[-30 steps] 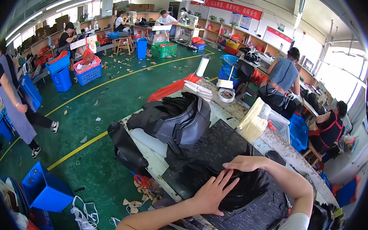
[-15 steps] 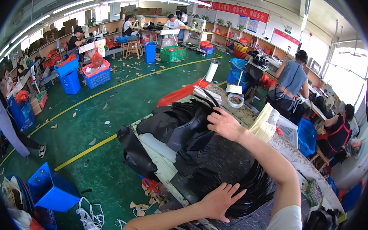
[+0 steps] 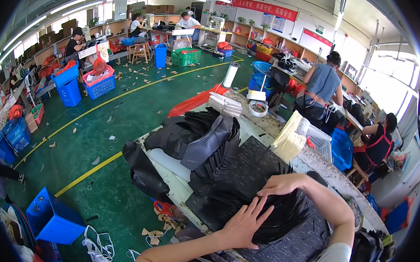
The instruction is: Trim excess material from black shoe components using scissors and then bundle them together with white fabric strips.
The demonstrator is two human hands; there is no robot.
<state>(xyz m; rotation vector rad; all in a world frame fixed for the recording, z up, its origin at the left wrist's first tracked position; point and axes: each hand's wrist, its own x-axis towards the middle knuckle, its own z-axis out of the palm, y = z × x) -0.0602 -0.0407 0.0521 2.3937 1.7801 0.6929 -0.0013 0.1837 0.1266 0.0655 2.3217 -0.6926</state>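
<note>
My left hand (image 3: 244, 225) lies on a fan of thin, black, leather-like cut pieces (image 3: 282, 221), its fingers spread and resting on top. Beside it, my right hand (image 3: 283, 184) reaches the far edge of the fan, its fingers bent and drawn together near my left fingertips. What they hold, if anything, is hidden. A dark speckled sheet (image 3: 256, 161) lies under and beyond the fan. Farther off on the bench (image 3: 272, 129), a heap of curved black pieces (image 3: 209, 139) stands in overlapping layers, touched by neither hand.
A white roll (image 3: 168, 164) and black folded material (image 3: 143, 170) lie at the bench's left side. White strips (image 3: 225, 104), a thread cone (image 3: 231, 75), a tape roll (image 3: 258, 109) and cream cloth (image 3: 289, 138) sit beyond. A blue bin (image 3: 58, 217) stands left; a co-worker (image 3: 322, 85) sits right.
My right hand has left the far heap and come back to the near fan, beside my left hand. My left hand stays on the fan. A walking person has moved toward the left edge.
</note>
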